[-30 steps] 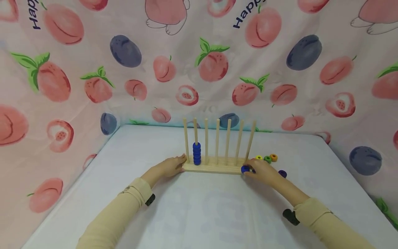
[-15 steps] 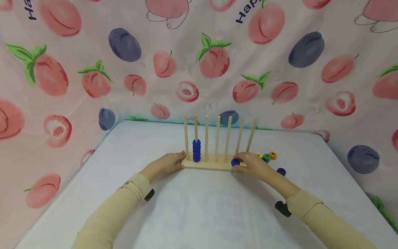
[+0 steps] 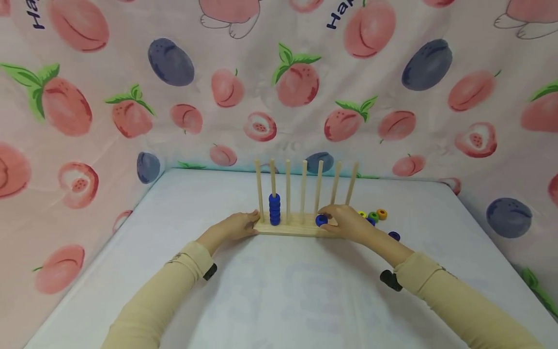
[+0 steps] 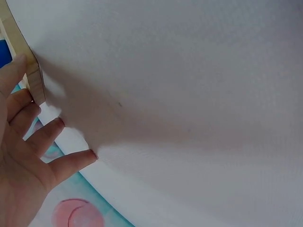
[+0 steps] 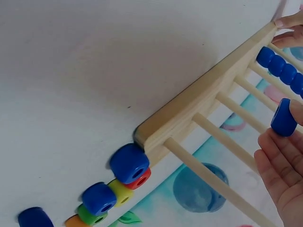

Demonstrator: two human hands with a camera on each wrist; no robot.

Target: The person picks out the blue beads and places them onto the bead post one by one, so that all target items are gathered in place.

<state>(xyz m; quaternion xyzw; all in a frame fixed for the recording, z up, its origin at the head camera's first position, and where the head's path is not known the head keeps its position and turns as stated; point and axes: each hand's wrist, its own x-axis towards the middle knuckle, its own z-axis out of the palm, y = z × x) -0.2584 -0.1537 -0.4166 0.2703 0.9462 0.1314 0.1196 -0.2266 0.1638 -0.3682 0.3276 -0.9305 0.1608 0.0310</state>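
A light wooden peg stand (image 3: 301, 229) with several upright pegs stands on the white table. Blue beads (image 3: 274, 210) are stacked on its second peg from the left in the head view. My left hand (image 3: 235, 226) holds the stand's left end between thumb and index finger; the left wrist view shows the other fingers spread apart. Between thumb and fingertips, my right hand (image 3: 350, 223) pinches a single blue bead (image 5: 284, 117). This bead is in front of the pegs on the right half, off any peg. My right hand hides part of the stand's right end.
Loose beads lie beyond the stand's right end: a yellow bead (image 5: 121, 191), a green bead (image 5: 92, 215), an orange bead (image 3: 381, 214), a red bead (image 5: 140, 178) and several blue ones. Behind the table hangs a fruit-printed cloth (image 3: 261, 97).
My right hand has moved left along the stand from its right end, carrying the blue bead. My left hand stays at the left end. The head view has shifted slightly.
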